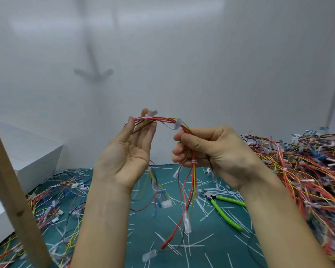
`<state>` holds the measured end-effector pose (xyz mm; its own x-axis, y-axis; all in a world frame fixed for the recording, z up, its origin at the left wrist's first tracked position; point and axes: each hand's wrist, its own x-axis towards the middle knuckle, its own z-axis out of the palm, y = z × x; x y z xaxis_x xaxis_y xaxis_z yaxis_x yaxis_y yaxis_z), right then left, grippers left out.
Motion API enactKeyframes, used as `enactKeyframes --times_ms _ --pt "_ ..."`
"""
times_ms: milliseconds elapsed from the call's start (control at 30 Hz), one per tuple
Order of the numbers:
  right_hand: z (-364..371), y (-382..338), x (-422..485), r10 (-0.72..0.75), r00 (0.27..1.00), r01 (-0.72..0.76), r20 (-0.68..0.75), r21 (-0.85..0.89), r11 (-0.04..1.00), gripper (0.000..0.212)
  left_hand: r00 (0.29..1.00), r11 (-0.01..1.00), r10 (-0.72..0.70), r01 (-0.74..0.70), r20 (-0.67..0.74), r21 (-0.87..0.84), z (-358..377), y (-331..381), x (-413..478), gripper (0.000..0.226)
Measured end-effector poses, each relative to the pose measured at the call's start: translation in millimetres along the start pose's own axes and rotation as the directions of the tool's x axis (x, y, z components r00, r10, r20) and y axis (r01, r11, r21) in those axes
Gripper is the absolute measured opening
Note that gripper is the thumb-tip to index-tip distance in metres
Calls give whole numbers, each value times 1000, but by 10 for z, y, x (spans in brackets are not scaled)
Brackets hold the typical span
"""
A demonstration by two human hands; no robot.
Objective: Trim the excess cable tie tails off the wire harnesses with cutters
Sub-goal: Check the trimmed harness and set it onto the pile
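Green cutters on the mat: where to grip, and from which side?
Likely best grip: across both green handles at mid-length, from above and the right. The cutters lie flat on the mat, head pointing upper left, handles splayed toward the right hand, which is gripping the wire harness.

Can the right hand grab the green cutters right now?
Probably not yet: the right hand grips the wire harness. The green cutters lie uncovered below it, so once it lets go, likely yes.
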<state>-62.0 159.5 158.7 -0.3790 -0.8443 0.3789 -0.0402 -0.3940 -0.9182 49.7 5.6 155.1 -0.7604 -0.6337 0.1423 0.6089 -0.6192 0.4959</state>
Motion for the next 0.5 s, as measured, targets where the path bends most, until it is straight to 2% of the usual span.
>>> enactKeyframes --times_ms 133,200,267,333,433,500 --pt "-19 -44 -9 -60 998 60 -11 3 998 20 974 966 -218 225 62 -126 6 11 -11 59" --pt "-49 -61 -17 -83 997 83 -8 -3 997 21 935 909 -327 351 137 -225 0 5 -12 62" --pt "-88 -73 -34 -87 996 87 14 -26 996 23 908 858 -387 418 161 -299 -26 -11 -2 64" --pt "-127 -76 -56 -58 997 61 42 -67 996 24 911 858 -394 411 120 -307 -68 -27 19 59" --pt "-194 -87 -94 37 996 -23 81 -165 986 28 946 929 -319 323 50 -180 -96 -13 56 34" --pt "-234 -130 -132 94 991 -68 100 -234 970 29 971 968 -235 237 33 -81 -111 16 72 27"
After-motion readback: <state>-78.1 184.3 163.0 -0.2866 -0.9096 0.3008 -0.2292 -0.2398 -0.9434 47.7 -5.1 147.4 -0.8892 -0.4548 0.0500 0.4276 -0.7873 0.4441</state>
